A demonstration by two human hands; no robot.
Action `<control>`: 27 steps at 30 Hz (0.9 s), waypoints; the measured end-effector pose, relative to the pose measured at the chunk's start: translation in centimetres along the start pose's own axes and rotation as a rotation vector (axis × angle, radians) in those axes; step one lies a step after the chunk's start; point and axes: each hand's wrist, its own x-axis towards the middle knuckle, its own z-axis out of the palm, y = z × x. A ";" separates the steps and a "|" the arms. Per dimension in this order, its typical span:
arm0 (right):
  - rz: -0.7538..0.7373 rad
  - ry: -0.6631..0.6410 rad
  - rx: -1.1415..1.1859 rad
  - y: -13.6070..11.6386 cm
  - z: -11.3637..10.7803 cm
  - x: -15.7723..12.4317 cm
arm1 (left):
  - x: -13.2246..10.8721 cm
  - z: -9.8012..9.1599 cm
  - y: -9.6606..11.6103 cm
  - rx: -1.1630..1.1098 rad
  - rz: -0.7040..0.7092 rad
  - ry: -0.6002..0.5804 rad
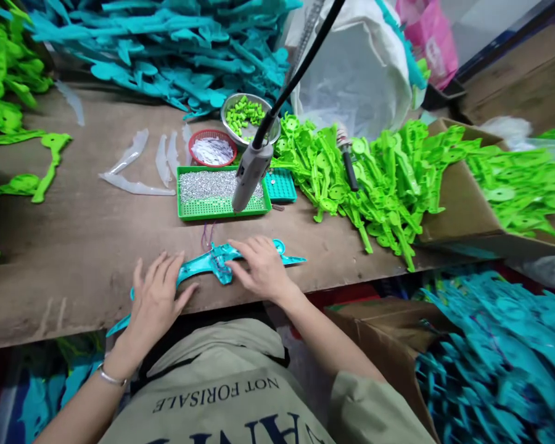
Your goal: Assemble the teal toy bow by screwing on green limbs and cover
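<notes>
A turquoise plastic bow-shaped shell [198, 264] lies slantwise near the table's front edge, its hollow middle housing facing up. My left hand [155, 293] lies across its left arm, fingers beyond the far side and thumb along the near side, holding it against the table. On the housing, my right hand [261, 265] has its thumb and fingertips bent around the right part of the shell. Whether a small piece is under those fingertips is hidden. Thin dark wires [208, 234] run out from behind the housing.
A grey electric screwdriver [252, 176] hangs over a green tray [224, 216] of small metal screws. Behind stand a red basket [234, 157] of white strips and a metal bowl [275, 132] of green pieces. Green parts [379, 179] pile up right, turquoise parts [166, 49] behind.
</notes>
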 end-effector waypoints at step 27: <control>0.285 0.129 -0.105 19.3 -0.5 12.6 | -0.7 2.3 -2.0 -0.081 0.067 -0.004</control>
